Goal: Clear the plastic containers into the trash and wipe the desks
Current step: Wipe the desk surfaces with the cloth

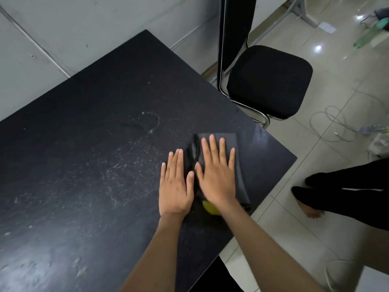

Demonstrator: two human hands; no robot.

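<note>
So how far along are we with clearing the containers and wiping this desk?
Done: no plastic containers show on the black desk. In hand: the right hand presses flat on a dark folded cloth near the desk's right edge; the left hand lies flat beside it. Something yellow peeks out under the right wrist. Left: pale dusty smears and a ring mark cover the desk's middle and left.

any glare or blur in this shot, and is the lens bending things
Head view: ceiling lights glare off the glossy floor tiles; the right hand on the dark cloth is slightly motion-blurred, the left hand sharper; wide-angle distortion bows the desk edges and the chair frame.
</note>
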